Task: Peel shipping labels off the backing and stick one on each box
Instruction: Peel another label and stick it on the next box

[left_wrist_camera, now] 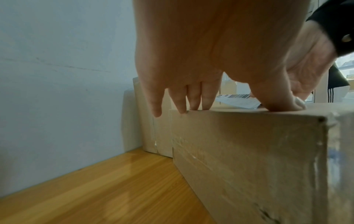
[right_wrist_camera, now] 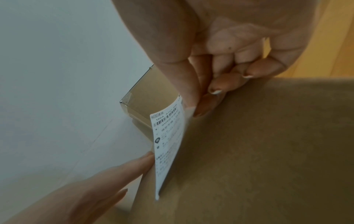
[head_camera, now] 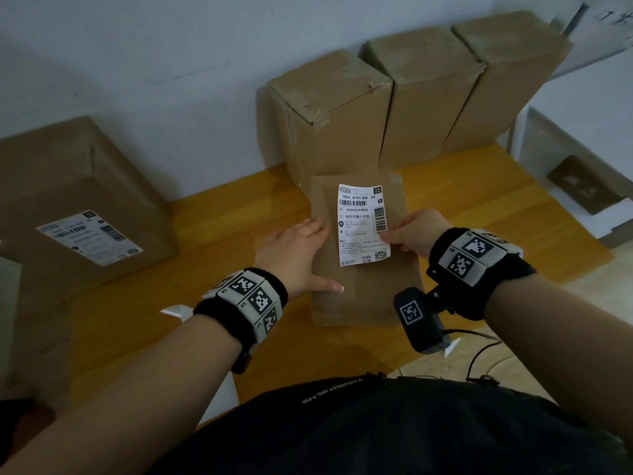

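On the wooden tabletop [head_camera: 212, 234], the left hand [head_camera: 294, 255] lies flat with straight fingers [left_wrist_camera: 193, 97] on the near cardboard box [head_camera: 366, 296], while the right hand [head_camera: 416, 233] pinches the shipping label [head_camera: 363, 224] by its right edge above the box top. The right wrist view shows the label lifted on that side (the head view cannot). Behind stand three upright boxes [head_camera: 342, 114] against the wall; a labelled box [head_camera: 78, 200] sits well apart to the left.

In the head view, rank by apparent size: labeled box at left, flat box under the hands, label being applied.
1. labeled box at left, though nearness and wide-angle stretch may inflate it
2. flat box under the hands
3. label being applied, pinched by the right hand
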The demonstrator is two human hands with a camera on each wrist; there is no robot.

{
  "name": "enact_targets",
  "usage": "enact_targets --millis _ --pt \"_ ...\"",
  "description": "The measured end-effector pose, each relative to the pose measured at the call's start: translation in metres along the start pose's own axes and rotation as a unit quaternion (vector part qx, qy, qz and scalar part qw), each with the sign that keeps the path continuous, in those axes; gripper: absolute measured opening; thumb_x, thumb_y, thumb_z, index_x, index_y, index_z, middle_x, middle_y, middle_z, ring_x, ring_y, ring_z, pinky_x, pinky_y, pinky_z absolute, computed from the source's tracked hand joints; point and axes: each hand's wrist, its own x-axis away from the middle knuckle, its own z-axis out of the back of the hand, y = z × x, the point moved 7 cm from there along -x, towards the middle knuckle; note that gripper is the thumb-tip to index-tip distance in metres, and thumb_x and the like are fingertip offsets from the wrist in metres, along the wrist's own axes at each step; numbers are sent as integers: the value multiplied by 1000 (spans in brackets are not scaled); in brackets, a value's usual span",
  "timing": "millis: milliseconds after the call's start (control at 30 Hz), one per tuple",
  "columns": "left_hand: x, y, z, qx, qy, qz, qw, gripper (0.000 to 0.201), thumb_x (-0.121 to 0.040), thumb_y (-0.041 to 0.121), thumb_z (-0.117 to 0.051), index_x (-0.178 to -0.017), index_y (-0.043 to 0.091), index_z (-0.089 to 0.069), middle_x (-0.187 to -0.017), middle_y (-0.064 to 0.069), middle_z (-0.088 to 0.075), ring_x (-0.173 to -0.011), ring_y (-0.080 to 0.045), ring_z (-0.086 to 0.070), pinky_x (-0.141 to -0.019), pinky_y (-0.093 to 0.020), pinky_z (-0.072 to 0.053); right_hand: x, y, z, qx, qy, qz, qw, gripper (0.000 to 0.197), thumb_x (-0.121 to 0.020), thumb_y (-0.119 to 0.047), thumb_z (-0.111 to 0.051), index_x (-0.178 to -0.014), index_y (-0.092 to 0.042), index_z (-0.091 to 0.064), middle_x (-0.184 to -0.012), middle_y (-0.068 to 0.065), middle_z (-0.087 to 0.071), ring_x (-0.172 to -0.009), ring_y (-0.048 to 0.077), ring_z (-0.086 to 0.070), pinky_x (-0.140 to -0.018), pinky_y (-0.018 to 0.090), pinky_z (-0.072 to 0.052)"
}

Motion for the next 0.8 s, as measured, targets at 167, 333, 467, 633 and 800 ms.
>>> enact_targets --millis 167,333,467,633,800 --pt "1 1 0 -4 -3 5 1000 108 -67 71 -60 -150 22 -10 -159 4 -4 -146 -16 -6 -117 -44 -14 2 0 1 3 6 0 1000 21 -78 -15 -73 -72 -10 -54 -88 7 -61 -78 17 -55 -80 29 -50" --pt "2 1 0 0 -5 7 1000 108 -68 71 -60 -150 22 -9 -159 4 -3 -146 -16 -7 -117 -44 -15 1 0 2 10 11 -1 1000 21 -78 -17 -74 -73 -9 -55 -91 8 -62 -82 19 -56 -82 31 -51" --pt "1 1 0 0 -3 11 1000 108 -68 70 -61 -150 23 -9 -159 4 -3 -146 -16 -6 -117 -43 -14 1 0 1 6 14 2 1000 23 -75 -18 -75 -71 -10 -54 -96 10 -63 -92 23 -59 -90 38 -52" --pt "0 2 -1 -4 0 7 1000 107 -68 70 -60 -150 27 -5 -159 2 -4 -146 -18 -6 -117 -45 -14 -1 0 1 26 20 13 999 25 -75 -20 -76 -87 -6 -61 -106 14 -66 -93 24 -60 -87 39 -53" --pt "1 12 3 -32 -2 -16 999 89 -74 64 -60 -146 41 -14 -159 0 -3 -146 -22 -2 -117 -47 -9 -1 0 1 48 25 19 998 31 -76 -23 -75 -98 -3 -66 -103 12 -67 -90 22 -60 -81 34 -53"
